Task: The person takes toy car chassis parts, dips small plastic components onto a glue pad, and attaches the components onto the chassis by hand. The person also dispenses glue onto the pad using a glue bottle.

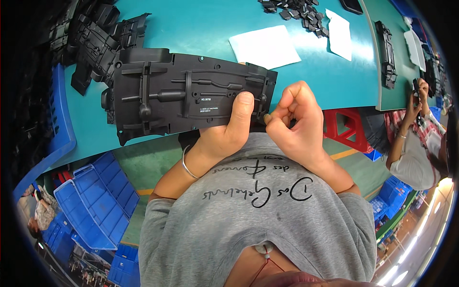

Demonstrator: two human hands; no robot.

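A black plastic model-car chassis plate (167, 107) is held up over the near table edge, its moulded underside facing me. My left hand (222, 131) grips its near side toward the right end, thumb on top and fingers hidden underneath. Close to the plate's right end is my right hand (301, 126), its fingers curled in and thumb tip by the plate's edge. Whatever those fingers pinch, if anything, is too small or hidden to make out.
More black chassis parts (98, 43) are piled at the left beside a blue crate (64, 115). White sheets (265, 46) and small black pieces (306, 14) lie farther back on the green table (191, 26). A red stool (346, 129) and a co-worker (416, 158) are at the right.
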